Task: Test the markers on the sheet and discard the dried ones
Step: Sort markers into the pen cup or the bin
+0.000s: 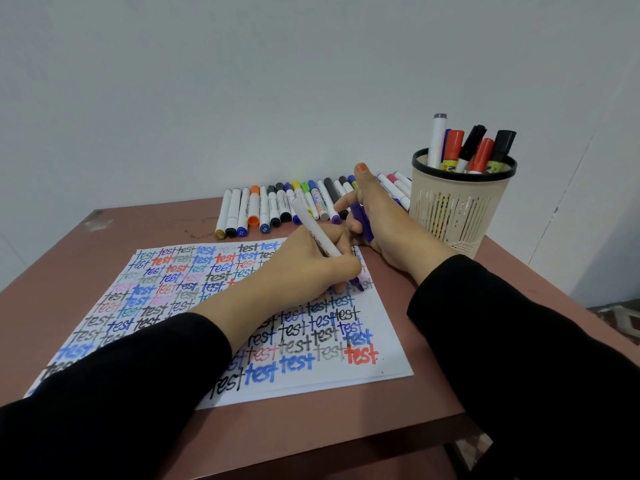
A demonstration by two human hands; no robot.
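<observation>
Pinched in left hand (313,263): white-barrelled purple marker (317,233), tip pressed near right edge of scribbled white paper sheet (389,329). In right hand (382,220), purple cap (364,225) gripped just beyond sheet. Risk imo: wet ink smeared by black sleeve (138,368).

Sheet (346,379): "test" repeated, many colours; marker end caps (241,232): 100, 72, 69.

The left hand (311,263) gripped a white marker (313,226), tip on the sheet (389,355); at two o'clock, the right hand (379,216) held a purple cap (365,225).
</observation>
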